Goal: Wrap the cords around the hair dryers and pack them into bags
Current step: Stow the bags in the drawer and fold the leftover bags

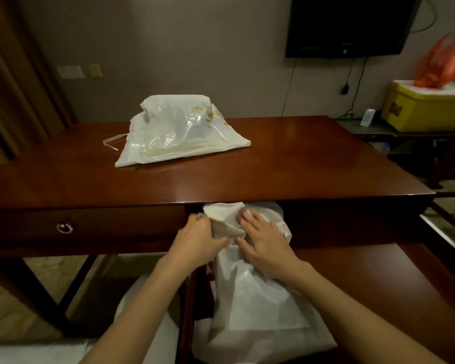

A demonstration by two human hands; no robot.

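Note:
A white bag (250,298) lies in the opened right drawer (378,271) of the wooden desk, its far end tucked under the desktop edge. My left hand (200,241) grips the bag's folded upper corner at its left side. My right hand (263,237) lies flat on the bag with fingers spread, pressing it down. A second white plastic bag (179,132) with gold flower print lies bulging on the desktop at the back, its drawstring (111,143) trailing left. No hair dryer or cord is visible; the bags hide their contents.
The desk (273,166) has a closed left drawer with a ring pull (65,228). A television (352,24) hangs on the wall at the right. A yellow box (426,109) with orange plastic stands on a side table at the right. White fabric (147,311) lies below the desk.

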